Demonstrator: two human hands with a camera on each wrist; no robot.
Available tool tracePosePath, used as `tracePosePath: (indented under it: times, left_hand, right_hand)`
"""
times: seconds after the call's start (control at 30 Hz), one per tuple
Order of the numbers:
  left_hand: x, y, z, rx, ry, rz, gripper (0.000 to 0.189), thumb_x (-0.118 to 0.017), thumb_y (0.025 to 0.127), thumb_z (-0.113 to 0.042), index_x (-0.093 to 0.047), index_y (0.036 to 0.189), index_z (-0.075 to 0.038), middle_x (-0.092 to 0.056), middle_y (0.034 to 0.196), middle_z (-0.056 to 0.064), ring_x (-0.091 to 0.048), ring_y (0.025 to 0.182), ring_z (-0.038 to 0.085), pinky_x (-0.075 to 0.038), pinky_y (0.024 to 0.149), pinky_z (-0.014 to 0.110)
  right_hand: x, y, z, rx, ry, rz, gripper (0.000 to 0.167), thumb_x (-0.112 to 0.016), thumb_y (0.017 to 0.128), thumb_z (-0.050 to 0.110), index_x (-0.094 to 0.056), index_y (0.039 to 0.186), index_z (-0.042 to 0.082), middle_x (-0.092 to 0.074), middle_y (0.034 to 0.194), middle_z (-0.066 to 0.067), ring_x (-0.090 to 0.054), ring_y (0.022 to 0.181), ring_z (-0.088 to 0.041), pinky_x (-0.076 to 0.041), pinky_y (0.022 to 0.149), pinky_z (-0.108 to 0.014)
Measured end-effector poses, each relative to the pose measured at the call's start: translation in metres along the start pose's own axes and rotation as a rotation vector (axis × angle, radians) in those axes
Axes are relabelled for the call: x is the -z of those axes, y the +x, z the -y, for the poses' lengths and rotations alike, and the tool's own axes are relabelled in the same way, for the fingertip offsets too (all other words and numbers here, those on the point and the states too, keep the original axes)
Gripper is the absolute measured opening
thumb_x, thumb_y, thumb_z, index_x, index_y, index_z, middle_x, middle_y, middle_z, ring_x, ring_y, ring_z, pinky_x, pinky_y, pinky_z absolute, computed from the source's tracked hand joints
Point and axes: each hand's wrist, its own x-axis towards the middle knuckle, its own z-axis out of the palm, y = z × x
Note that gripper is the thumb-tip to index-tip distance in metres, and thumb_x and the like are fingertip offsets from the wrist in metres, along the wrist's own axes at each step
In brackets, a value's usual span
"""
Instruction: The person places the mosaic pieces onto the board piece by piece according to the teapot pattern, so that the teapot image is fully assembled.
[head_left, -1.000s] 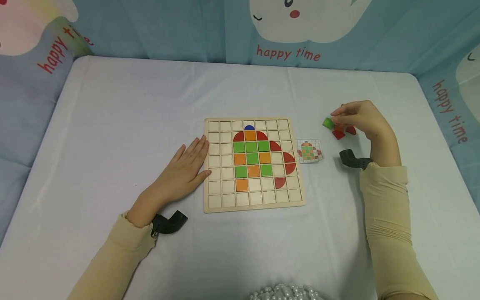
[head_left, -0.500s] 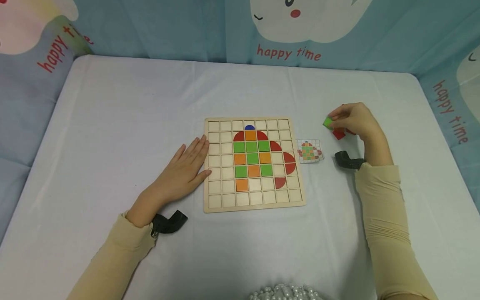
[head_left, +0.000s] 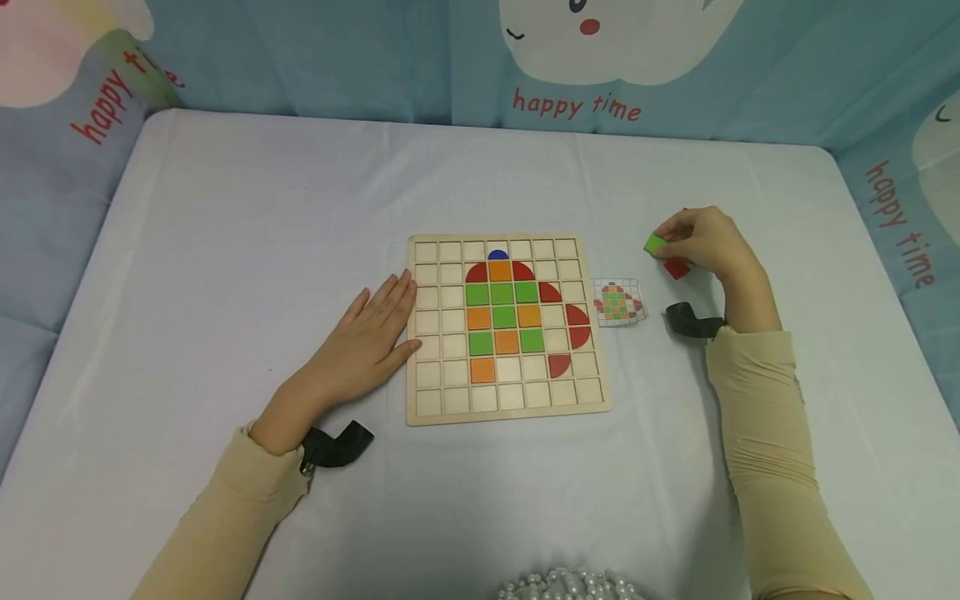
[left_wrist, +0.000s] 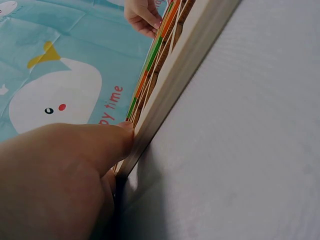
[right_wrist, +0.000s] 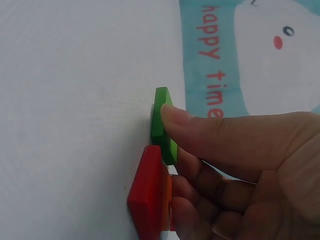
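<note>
My left hand (head_left: 356, 342) lies with straight fingers along the left edge of a wooden grid board (head_left: 437, 387). In the left wrist view its thumb presses the board's side (left_wrist: 172, 75). Green and orange squares, red quarter-round tiles and a blue half-round tile (head_left: 498, 255) sit in the grid. Right of the board, my right hand (head_left: 708, 243) pinches a green square tile (right_wrist: 158, 120) at the edge of a small pile. A red tile (right_wrist: 147, 185) lies just beside it, an orange tile (right_wrist: 166, 200) behind that. The curled fingers hide the rest of the pile.
A small pattern card (head_left: 618, 302) lies at the board's right edge. White cloth covers the table (head_left: 262, 208), with a blue printed curtain (head_left: 375, 58) behind it. Each wrist wears a black camera mount (head_left: 337, 444). A beaded item (head_left: 566, 586) shows at the front edge.
The right hand has shifted slightly left and lower over the pile, its thumb and fingers now closed on the green tile. The left hand and the board's tiles stay as they were.
</note>
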Motion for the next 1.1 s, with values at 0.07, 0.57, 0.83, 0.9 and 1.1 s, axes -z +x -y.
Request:
tracePosePath:
  times: [0.07, 0.57, 0.83, 0.9, 1.1]
  left_hand:
    - [-0.001, 0.000, 0.000, 0.000, -0.002, -0.002, 0.070, -0.039, 0.102, -0.034, -0.005, 0.149, 0.003, 0.001, 0.157, 0.014, 0.005, 0.144, 0.025, 0.004, 0.113, 0.046]
    - [-0.001, -0.001, 0.001, -0.003, 0.009, -0.007, 0.070, -0.039, 0.101, -0.036, -0.004, 0.149, 0.002, 0.001, 0.157, 0.013, 0.006, 0.144, 0.024, 0.004, 0.113, 0.045]
    - [0.000, -0.002, 0.001, 0.003, 0.004, -0.002, 0.070, -0.040, 0.101, -0.035, -0.005, 0.149, 0.002, 0.001, 0.157, 0.013, 0.006, 0.144, 0.024, 0.004, 0.113, 0.044]
    - [0.000, -0.001, 0.001, 0.002, 0.004, -0.005, 0.070, -0.040, 0.101, -0.035, -0.005, 0.149, 0.002, 0.000, 0.157, 0.013, 0.006, 0.144, 0.024, 0.004, 0.113, 0.045]
    - [0.000, -0.001, 0.001, -0.002, 0.006, -0.007, 0.070, -0.040, 0.101, -0.035, -0.004, 0.149, 0.002, 0.000, 0.157, 0.013, 0.005, 0.144, 0.025, 0.005, 0.113, 0.044]
  right_hand:
    - [0.000, 0.000, 0.001, -0.001, 0.001, 0.006, 0.032, -0.071, 0.084, 0.012, -0.063, 0.110, -0.006, -0.061, 0.102, -0.020, -0.051, 0.084, -0.022, -0.041, 0.063, -0.027]
    - [0.002, -0.002, 0.001, 0.004, 0.069, -0.044, 0.026, -0.069, 0.087, 0.018, -0.065, 0.103, -0.001, -0.060, 0.078, 0.000, -0.044, 0.056, -0.012, -0.037, 0.046, -0.026]
    - [0.005, -0.011, 0.014, 0.056, 0.152, -0.035, 0.024, -0.071, 0.085, 0.021, -0.066, 0.100, 0.003, -0.062, 0.072, 0.001, -0.046, 0.055, -0.017, -0.034, 0.043, -0.027]
    - [0.005, -0.014, 0.020, 0.078, 0.156, -0.038, 0.024, -0.072, 0.085, 0.021, -0.067, 0.100, 0.003, -0.062, 0.074, 0.003, -0.049, 0.062, -0.016, -0.036, 0.046, -0.026]
    - [-0.002, -0.025, 0.041, 0.179, 0.155, -0.001, 0.019, -0.069, 0.086, 0.013, -0.069, 0.101, 0.000, -0.063, 0.080, 0.001, -0.055, 0.075, -0.011, -0.045, 0.063, -0.020]
